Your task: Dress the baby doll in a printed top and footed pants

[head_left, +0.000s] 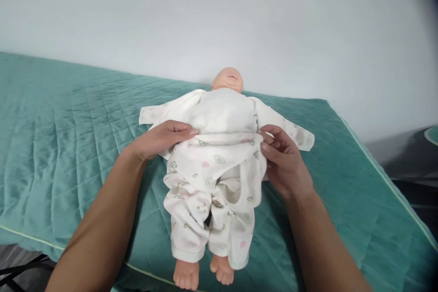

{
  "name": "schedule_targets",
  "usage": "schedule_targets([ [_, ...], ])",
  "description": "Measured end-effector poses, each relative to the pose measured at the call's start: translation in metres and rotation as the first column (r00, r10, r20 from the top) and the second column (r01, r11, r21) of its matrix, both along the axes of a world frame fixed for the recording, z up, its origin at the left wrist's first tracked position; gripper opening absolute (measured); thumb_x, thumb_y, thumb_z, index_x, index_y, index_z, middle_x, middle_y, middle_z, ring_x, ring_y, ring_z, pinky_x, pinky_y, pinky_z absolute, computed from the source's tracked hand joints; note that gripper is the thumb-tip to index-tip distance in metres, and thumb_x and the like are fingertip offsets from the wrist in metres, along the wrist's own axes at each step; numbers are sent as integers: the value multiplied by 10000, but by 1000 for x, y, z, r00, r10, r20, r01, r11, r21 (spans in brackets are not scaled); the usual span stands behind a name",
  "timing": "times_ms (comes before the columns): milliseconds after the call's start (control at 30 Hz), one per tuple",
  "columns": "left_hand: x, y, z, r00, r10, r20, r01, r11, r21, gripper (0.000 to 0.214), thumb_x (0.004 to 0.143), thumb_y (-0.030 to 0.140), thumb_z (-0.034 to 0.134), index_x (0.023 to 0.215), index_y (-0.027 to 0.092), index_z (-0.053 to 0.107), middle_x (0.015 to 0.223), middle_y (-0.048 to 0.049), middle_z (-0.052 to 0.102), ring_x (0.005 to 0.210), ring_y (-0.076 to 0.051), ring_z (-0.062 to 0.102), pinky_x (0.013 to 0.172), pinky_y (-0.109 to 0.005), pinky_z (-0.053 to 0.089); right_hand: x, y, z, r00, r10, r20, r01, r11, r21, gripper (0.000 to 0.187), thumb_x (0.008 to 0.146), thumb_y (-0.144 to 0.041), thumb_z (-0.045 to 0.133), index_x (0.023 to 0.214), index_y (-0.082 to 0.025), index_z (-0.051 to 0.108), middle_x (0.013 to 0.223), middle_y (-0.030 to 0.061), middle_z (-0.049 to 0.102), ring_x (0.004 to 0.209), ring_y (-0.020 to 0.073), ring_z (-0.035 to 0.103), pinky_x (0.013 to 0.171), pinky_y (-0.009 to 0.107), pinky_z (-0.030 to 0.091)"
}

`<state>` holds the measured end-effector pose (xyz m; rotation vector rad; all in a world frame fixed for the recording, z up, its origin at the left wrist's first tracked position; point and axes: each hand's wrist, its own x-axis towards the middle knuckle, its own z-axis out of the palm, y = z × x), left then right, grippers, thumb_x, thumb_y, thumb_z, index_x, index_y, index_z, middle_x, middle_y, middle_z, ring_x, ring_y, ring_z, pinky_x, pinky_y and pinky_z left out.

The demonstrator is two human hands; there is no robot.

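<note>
A baby doll (227,78) lies on its back on a teal quilted bed cover (68,114), head toward the wall, bare feet toward me. It wears a white printed romper (212,178) with the sleeves spread out sideways. My left hand (160,139) rests on the doll's left side at the waist, fingers pinching the edge of the garment. My right hand (284,159) is on the other side at the waist, fingers curled on the fabric edge.
A plain white wall (219,18) rises behind the bed. The bed's right edge (386,178) drops to a dark floor area. Its front edge has a pale piping line (34,237).
</note>
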<state>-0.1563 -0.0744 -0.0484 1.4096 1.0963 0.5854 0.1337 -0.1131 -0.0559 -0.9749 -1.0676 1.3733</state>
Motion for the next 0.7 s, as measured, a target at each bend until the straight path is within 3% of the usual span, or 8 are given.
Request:
schedule_targets([
  [100,6,-2,0,998,55,-11,-55,998,-6,426,831,549,673,651,180,559,596,27,451,506,-82,380,471,-211,285,-4,-1,-4,988,11,155,-22,998,67,286,725,-329,860,945,-262,691,775,-23,633,657,130,546,594,250,456],
  [300,11,-2,5,982,-157,-103,167,982,92,294,733,430,782,779,181,633,676,24,530,590,-91,440,512,-200,319,-13,-7,-9,907,-92,412,16,983,182,183,822,-340,785,969,-256,715,864,8,713,726,159,620,632,276,487],
  [467,10,-1,5,957,-238,-168,260,958,120,306,763,437,738,741,187,562,667,39,455,598,-93,395,515,-215,286,-20,-14,-7,776,-205,596,11,950,311,151,877,-330,723,1020,-284,742,928,18,764,827,199,699,768,338,550],
  [567,12,-3,4,964,-175,-202,213,959,187,337,800,406,681,664,186,465,643,45,373,583,-88,344,504,-223,243,-22,-16,-6,729,-262,633,38,938,344,157,882,-344,715,1021,-284,757,939,24,774,816,205,707,753,346,558],
  [700,20,-4,-1,987,65,-147,-15,946,323,311,826,360,617,644,182,438,637,47,377,592,-86,352,524,-219,255,-20,-13,-5,808,-201,554,54,961,270,170,845,-352,758,997,-275,767,967,27,774,853,205,707,770,339,569],
])
